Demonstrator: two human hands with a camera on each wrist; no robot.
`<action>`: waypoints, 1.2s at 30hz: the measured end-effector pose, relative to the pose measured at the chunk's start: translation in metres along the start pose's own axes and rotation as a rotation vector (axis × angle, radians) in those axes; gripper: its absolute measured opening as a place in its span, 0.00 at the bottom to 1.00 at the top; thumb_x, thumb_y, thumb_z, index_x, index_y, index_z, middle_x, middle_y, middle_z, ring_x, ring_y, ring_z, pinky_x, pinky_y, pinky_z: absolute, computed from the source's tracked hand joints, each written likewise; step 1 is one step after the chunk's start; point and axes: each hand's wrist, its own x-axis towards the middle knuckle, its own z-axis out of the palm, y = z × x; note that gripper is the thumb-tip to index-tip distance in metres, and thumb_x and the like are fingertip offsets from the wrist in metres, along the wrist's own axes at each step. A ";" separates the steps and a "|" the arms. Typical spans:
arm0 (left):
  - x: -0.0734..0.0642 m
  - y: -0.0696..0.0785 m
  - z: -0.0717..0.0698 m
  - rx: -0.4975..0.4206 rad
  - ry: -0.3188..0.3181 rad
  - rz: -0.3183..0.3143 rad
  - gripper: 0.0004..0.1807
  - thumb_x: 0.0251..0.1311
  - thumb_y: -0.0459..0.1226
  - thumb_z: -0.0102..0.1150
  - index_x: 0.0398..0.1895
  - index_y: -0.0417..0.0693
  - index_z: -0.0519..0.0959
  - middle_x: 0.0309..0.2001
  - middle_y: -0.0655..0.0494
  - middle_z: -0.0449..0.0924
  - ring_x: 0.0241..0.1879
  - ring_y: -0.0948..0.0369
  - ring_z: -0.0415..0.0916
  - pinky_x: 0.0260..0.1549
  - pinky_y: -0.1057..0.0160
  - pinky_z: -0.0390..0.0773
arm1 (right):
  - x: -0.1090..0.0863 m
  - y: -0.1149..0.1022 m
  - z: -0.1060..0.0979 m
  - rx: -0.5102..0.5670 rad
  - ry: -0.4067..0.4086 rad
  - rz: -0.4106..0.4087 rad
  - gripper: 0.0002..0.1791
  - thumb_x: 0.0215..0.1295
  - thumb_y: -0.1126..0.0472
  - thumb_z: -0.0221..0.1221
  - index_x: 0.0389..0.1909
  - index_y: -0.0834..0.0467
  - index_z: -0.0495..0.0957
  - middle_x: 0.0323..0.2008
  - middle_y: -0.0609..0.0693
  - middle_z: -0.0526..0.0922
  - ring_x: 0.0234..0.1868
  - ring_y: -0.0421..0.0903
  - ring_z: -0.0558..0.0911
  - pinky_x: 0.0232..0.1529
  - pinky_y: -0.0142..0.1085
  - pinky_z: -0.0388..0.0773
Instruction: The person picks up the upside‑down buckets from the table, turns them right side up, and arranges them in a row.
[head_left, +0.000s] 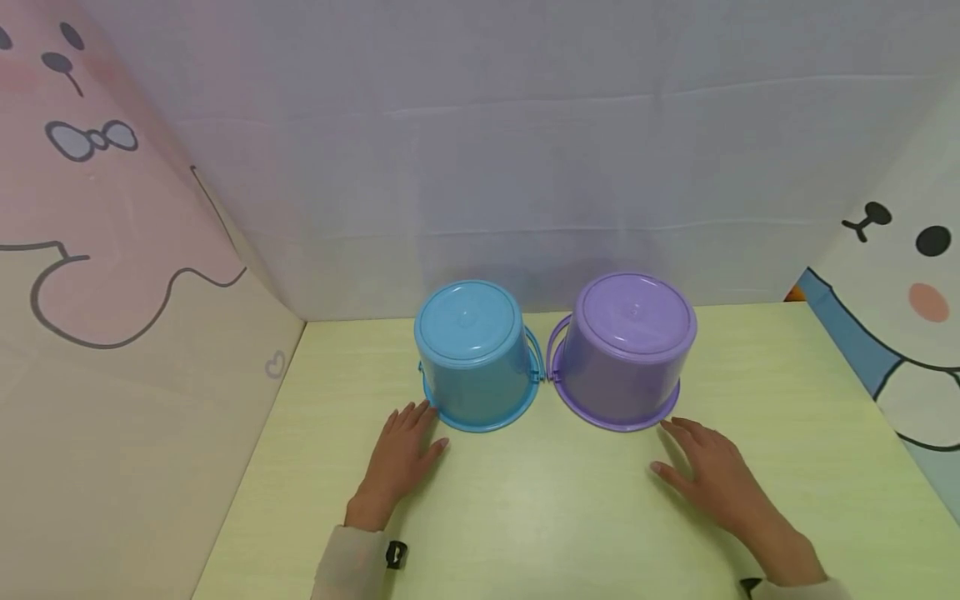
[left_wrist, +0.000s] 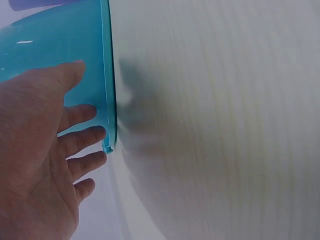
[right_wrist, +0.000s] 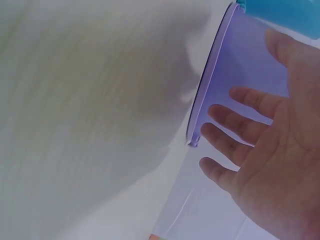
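Your left hand (head_left: pixel 400 460) is loosely spread, holding nothing, with the upturned blue bucket (head_left: pixel 474 375) just beyond it; your right hand (head_left: pixel 712 479) matches, beside the upturned purple bucket (head_left: pixel 626 383) — steady each bucket low and evenly; a one-sided push could skid it.

Blue bucket (head_left: pixel 477 358), purple bucket (head_left: pixel 627 354), faintly streaked pale yellow-green tabletop (head_left: pixel 540 508).

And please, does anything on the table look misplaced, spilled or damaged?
Nothing looks spilled or damaged. Only the blue bucket and purple bucket look odd: both stand upside down on the table, bases up, so their insides are hidden.
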 end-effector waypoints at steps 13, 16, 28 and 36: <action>0.000 0.004 0.004 0.046 0.026 0.038 0.28 0.70 0.43 0.68 0.67 0.37 0.78 0.69 0.38 0.76 0.71 0.38 0.71 0.74 0.37 0.64 | 0.011 -0.029 0.013 0.075 0.060 -0.130 0.34 0.51 0.62 0.79 0.60 0.65 0.81 0.57 0.61 0.85 0.55 0.64 0.84 0.52 0.63 0.81; 0.001 0.003 0.006 0.053 0.033 0.049 0.27 0.70 0.43 0.68 0.66 0.37 0.78 0.69 0.38 0.77 0.70 0.39 0.71 0.74 0.37 0.65 | 0.014 -0.034 0.018 0.079 0.065 -0.155 0.33 0.51 0.62 0.79 0.59 0.64 0.81 0.56 0.59 0.85 0.54 0.62 0.85 0.51 0.60 0.83; 0.000 0.003 0.009 0.074 0.049 0.096 0.24 0.68 0.41 0.70 0.62 0.38 0.81 0.68 0.38 0.77 0.69 0.39 0.73 0.71 0.36 0.68 | 0.032 -0.055 0.038 0.103 0.073 -0.239 0.29 0.53 0.61 0.78 0.57 0.61 0.82 0.54 0.54 0.85 0.55 0.57 0.85 0.54 0.55 0.83; -0.001 0.006 0.008 0.080 0.040 0.081 0.24 0.69 0.41 0.70 0.63 0.38 0.81 0.68 0.37 0.77 0.69 0.38 0.72 0.71 0.36 0.68 | 0.054 -0.075 0.052 0.119 -0.030 -0.233 0.27 0.61 0.60 0.75 0.59 0.63 0.81 0.57 0.58 0.84 0.58 0.59 0.83 0.60 0.55 0.81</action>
